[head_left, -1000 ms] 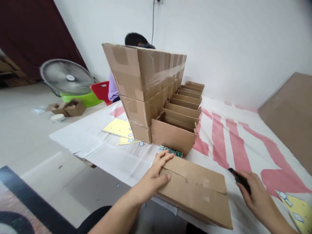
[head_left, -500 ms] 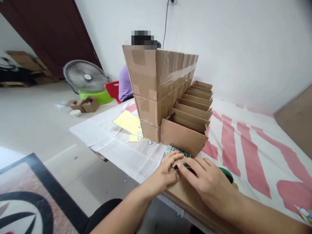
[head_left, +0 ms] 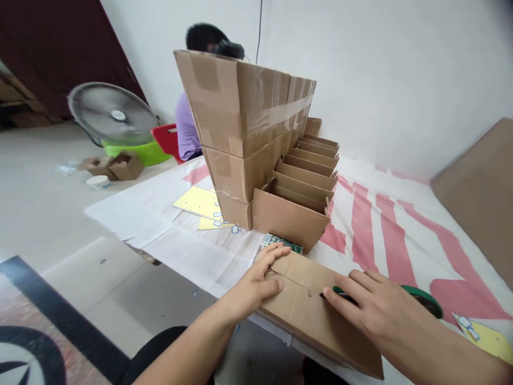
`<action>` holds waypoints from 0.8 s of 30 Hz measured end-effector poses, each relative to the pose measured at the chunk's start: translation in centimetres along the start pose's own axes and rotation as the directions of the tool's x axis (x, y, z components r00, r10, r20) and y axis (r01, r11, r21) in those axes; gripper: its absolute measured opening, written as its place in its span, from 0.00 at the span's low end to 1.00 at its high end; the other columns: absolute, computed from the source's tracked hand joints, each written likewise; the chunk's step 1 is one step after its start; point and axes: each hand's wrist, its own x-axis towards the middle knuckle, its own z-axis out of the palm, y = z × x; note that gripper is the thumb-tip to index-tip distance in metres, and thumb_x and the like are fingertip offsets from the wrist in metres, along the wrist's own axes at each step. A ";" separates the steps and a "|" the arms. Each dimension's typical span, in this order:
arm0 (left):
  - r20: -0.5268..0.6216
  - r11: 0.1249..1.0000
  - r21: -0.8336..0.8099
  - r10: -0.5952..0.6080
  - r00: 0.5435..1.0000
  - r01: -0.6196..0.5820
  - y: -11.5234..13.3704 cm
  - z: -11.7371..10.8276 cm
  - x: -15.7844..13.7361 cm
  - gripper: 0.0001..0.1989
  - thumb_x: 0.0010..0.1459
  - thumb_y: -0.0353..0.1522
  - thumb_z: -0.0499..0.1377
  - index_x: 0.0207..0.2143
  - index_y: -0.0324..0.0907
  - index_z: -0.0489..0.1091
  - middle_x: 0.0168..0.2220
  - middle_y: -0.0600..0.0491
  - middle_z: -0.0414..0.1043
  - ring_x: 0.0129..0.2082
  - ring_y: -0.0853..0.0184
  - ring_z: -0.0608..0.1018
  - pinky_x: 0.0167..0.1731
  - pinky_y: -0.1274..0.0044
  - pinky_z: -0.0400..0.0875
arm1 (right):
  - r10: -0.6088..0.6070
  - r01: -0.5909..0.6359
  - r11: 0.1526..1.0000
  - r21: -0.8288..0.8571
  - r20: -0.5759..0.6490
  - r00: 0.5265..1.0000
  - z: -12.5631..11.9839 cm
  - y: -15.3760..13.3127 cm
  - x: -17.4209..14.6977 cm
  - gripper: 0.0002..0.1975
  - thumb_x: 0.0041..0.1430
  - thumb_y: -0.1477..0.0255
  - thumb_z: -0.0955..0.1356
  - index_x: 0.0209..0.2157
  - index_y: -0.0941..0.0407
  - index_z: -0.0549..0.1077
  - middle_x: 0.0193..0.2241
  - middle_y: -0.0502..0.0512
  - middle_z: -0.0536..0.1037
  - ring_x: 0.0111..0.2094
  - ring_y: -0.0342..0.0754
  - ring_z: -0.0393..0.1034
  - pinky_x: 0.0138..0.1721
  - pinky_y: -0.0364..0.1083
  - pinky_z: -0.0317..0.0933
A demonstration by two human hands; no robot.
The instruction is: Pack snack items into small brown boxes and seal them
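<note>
A closed brown cardboard box (head_left: 312,305) lies at the table's near edge, its top flaps meeting along a seam. My left hand (head_left: 266,278) rests on the box's left end, fingers stretched out and thumb apart. My right hand (head_left: 377,307) is closed around a green-and-black tool (head_left: 425,300) with a rounded loop at its back end; my fingers hide most of it. Its dark tip points left, close to a small mark on the box top. Just beyond my left fingertips lies a green printed packet (head_left: 282,243), partly covered.
Taped cartons (head_left: 224,171) form a tall stack beyond the box, with a row of open boxes (head_left: 292,214) beside it. Yellow sheets (head_left: 196,203) lie left of the stack. Behind it sits a person in a purple sleeve (head_left: 187,128). A fan (head_left: 116,115) stands on the floor.
My right hand has moved right with the tool, away from my left hand, uncovering more of the box top. My left hand stays on the box's end. The view has shifted.
</note>
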 end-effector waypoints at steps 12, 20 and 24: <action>0.008 0.999 0.034 0.008 1.000 -0.008 0.4 0.1 0.2 0.32 0.49 0.34 0.57 0.59 0.43 0.62 0.67 0.48 0.48 0.68 0.51 0.47 0.66 0.60 0.39 | 0.024 -0.023 0.999 -0.028 0.027 0.999 -1.6 0.3 -3.0 0.21 0.46 0.83 0.61 0.43 0.57 0.70 0.29 0.53 0.75 0.28 0.50 0.67 0.28 0.49 0.56; -0.003 0.998 0.057 -0.004 1.000 0.004 0.7 0.1 0.1 0.31 0.49 0.34 0.57 0.58 0.44 0.63 0.67 0.49 0.49 0.68 0.51 0.47 0.66 0.60 0.41 | 0.026 -0.026 1.000 -0.005 0.068 0.997 -2.3 0.7 -3.9 0.22 0.47 0.85 0.60 0.43 0.56 0.72 0.29 0.54 0.75 0.27 0.51 0.68 0.26 0.49 0.58; -0.003 0.999 0.041 -0.015 1.000 0.015 0.8 0.1 0.1 0.31 0.50 0.35 0.57 0.58 0.44 0.63 0.67 0.49 0.49 0.68 0.53 0.48 0.66 0.62 0.41 | 0.099 -0.125 0.978 0.169 0.157 0.983 -2.3 1.6 -5.7 0.24 0.53 0.86 0.58 0.47 0.52 0.72 0.34 0.54 0.76 0.31 0.49 0.70 0.29 0.48 0.62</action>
